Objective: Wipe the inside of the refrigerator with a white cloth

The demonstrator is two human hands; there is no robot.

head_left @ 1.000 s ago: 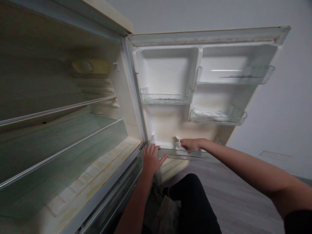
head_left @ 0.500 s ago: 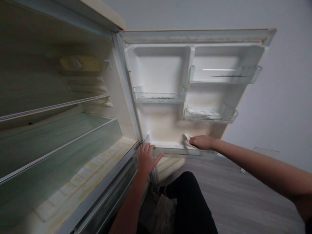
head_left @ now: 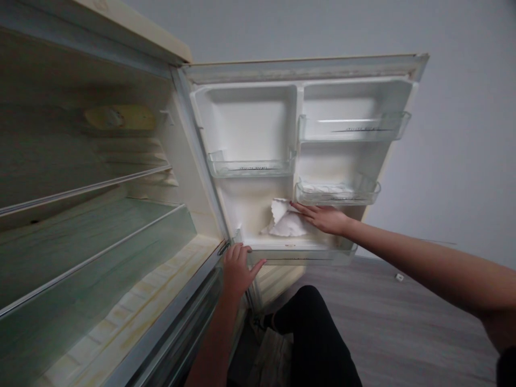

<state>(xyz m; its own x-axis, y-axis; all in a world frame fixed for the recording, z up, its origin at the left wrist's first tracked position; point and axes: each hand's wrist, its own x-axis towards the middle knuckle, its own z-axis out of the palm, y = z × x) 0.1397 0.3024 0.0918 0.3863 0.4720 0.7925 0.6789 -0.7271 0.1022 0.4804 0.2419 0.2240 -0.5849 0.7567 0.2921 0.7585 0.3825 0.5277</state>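
Observation:
My right hand (head_left: 324, 219) presses a white cloth (head_left: 288, 221) with a scalloped edge against the lower inner panel of the open fridge door (head_left: 250, 191). Its fingers lie stretched along the cloth, which hangs partly loose to their left. My left hand (head_left: 237, 269) is at the hinge end of the clear bottom door shelf (head_left: 298, 257), fingers bent over the rim and thumb pointing out along the front. Just above my right hand sits a clear door shelf (head_left: 338, 194) with something whitish in it.
The fridge interior (head_left: 80, 236), with glass shelves and yellowed stains, stands open at left. Two more clear racks, a left one (head_left: 252, 166) and an upper right one (head_left: 355, 128), jut from the door. A small white object (head_left: 399, 277) lies on the wooden floor (head_left: 387, 322).
My right hand has moved up and left from the bottom shelf, and the cloth has spread out on the door panel. My left hand stays at the shelf. The view has shifted slightly.

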